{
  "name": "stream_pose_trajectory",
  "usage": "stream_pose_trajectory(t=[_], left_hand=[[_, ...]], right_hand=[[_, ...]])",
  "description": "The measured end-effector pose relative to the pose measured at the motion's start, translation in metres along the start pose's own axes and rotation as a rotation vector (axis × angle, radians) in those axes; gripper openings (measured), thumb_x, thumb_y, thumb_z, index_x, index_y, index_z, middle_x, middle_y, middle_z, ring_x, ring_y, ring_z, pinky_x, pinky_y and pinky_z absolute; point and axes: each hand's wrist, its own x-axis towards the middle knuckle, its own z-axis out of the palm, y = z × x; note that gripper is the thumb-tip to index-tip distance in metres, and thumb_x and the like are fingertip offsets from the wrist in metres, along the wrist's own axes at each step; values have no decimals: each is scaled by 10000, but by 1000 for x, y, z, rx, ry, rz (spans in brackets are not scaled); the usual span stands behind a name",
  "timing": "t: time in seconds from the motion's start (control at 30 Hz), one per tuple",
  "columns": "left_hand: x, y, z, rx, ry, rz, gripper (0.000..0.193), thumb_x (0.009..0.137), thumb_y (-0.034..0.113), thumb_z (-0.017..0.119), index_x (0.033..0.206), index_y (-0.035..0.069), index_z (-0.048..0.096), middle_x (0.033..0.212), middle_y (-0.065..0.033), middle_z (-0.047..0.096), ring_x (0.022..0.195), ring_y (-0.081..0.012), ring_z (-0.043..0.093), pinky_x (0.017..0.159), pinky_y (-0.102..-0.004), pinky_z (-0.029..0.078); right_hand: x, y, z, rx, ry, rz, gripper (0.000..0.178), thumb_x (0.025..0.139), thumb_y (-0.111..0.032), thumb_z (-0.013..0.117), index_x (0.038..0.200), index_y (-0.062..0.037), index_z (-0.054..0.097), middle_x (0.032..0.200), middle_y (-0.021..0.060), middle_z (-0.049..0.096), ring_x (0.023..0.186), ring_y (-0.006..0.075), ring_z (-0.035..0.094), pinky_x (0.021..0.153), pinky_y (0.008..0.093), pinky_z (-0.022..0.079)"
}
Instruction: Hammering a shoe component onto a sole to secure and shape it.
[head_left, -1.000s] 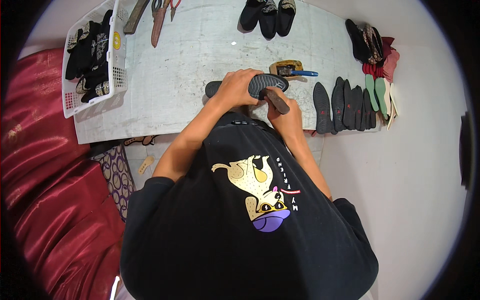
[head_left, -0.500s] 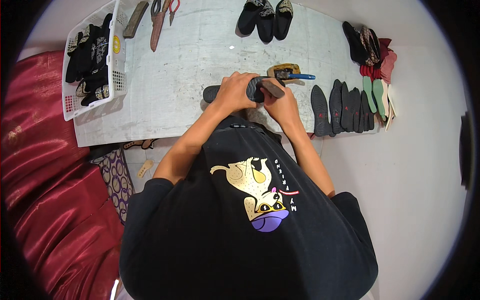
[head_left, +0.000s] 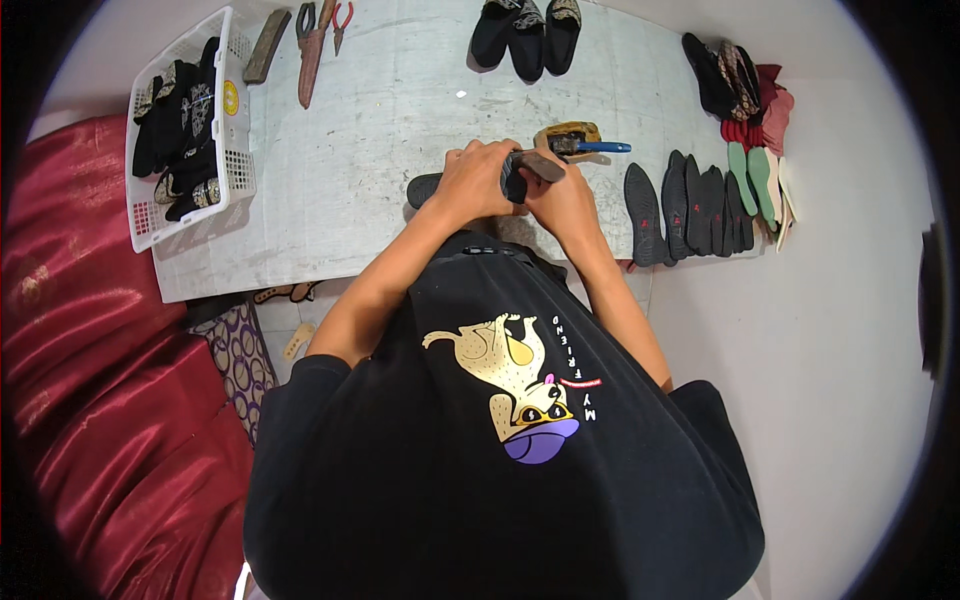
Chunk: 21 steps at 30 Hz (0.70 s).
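Observation:
A black shoe (head_left: 425, 188) lies sole up near the table's front edge, its ribbed heel end showing on the left. My left hand (head_left: 474, 180) is wrapped over its middle, fingers closed on it. At the shoe's other end, my right hand (head_left: 560, 205) is closed round a brown, wooden-looking tool (head_left: 541, 166) with a flat, blunt end. The tool's working end is hidden by my hand and the shoe. Just beyond my right hand sits a yellowish container (head_left: 571, 134) with a blue-handled brush (head_left: 600, 147) resting across it.
Black soles (head_left: 676, 205) and green insoles (head_left: 752, 182) line the table's right side. Finished-looking black shoes (head_left: 527, 38) stand at the far edge. On the left are a white basket (head_left: 237, 160) of black shoes, a brown block (head_left: 267, 47) and red-handled pliers (head_left: 341, 28).
The brown tool has shifted slightly up and left. The shoe's right end has tilted, showing less of its ribbed sole. Both hands stay on the same things; the view has shifted a little.

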Motion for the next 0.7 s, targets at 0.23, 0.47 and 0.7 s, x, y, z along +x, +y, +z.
stream_pose_trajectory(t=[0.23, 0.47, 0.7], left_hand=[[10, -9, 21, -77, 43, 84, 606, 693, 444, 883, 1171, 125, 688, 1071, -153, 774, 1033, -412, 728, 874, -519, 567], [12, -5, 19, -1, 62, 21, 612, 633, 445, 893, 1081, 89, 675, 1090, -168, 776, 1050, -402, 744, 863, -518, 591], [17, -5, 24, 23, 82, 22, 609, 661, 452, 885, 1089, 70, 681, 1088, -164, 777, 1051, -393, 748, 865, -509, 596]], right_hand=[[14, -3, -8, -185, -159, 28, 273, 887, -128, 698, 1146, -44, 722, 893, 303, 735, 872, 522, 715, 742, 587, 576], [1, -16, -5, -149, 120, 131, 116, 975, -180, 703, 1055, -96, 692, 917, 233, 743, 894, 515, 684, 704, 569, 548], [-8, -6, 7, -193, 99, 188, 148, 967, -185, 718, 1095, -111, 725, 930, 221, 756, 889, 490, 705, 716, 537, 565]])
